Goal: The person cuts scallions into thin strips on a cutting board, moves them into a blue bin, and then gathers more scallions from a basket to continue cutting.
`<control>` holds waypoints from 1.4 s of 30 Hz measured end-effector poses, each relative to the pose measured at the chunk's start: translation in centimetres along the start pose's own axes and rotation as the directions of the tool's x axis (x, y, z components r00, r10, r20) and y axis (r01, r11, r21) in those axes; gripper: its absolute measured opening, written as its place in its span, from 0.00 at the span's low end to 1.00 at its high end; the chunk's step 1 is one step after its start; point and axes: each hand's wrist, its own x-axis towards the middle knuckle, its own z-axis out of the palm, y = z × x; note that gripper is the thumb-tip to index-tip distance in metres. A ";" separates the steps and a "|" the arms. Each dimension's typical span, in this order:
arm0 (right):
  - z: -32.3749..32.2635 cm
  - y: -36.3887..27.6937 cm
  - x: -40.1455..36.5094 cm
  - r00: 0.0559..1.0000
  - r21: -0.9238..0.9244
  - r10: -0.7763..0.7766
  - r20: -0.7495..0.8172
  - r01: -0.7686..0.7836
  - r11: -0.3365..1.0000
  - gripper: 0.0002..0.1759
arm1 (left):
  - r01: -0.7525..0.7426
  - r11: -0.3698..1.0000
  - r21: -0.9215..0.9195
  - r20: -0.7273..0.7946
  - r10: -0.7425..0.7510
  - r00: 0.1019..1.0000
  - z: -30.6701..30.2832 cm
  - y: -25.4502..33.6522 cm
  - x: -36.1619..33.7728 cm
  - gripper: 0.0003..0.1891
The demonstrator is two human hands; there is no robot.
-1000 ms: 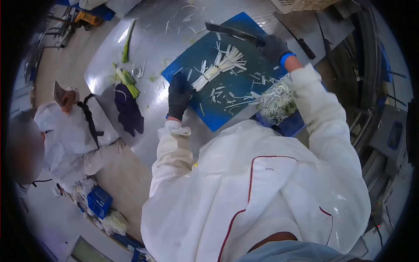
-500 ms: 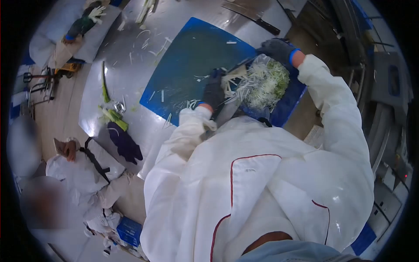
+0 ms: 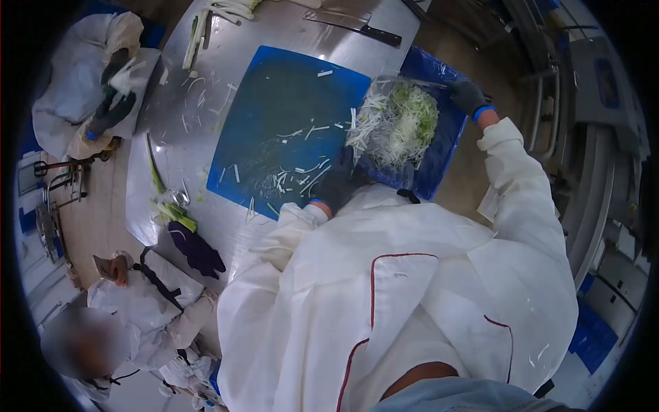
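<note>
My left hand (image 3: 336, 187) sits at the near corner of the blue cutting board (image 3: 274, 117), touching the shredded leek pile (image 3: 398, 127) just beyond it; I cannot tell its grip. Farther off, my right hand (image 3: 469, 96) is clenched at the pile's far rim.

One blue cutting board (image 3: 274, 117), one blue crate (image 3: 443, 147), one heap of shredded leek (image 3: 398, 127). One knife (image 3: 357, 26) on one steel table (image 3: 274, 31). Two co-workers in white: upper-left person (image 3: 75, 62), lower-left person (image 3: 137, 302).
</note>
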 end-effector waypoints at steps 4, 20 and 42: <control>-0.6 -4.3 -0.8 0.995 0.061 -0.105 0.000 0.104 0.993 0.23 | -0.124 0.992 0.002 -0.167 0.123 0.978 2.7 0.7 2.5 0.47; -7.6 -1.8 -9.1 0.982 -0.072 0.190 0.008 -0.189 0.979 0.14 | -0.075 0.848 -0.525 -0.022 0.074 0.997 -1.9 4.3 6.7 0.26; 10.4 -28.6 10.9 0.877 0.900 0.215 0.430 -0.434 -0.030 0.16 | 0.293 0.907 0.302 -0.607 -0.054 0.793 -8.8 -10.4 -8.7 0.24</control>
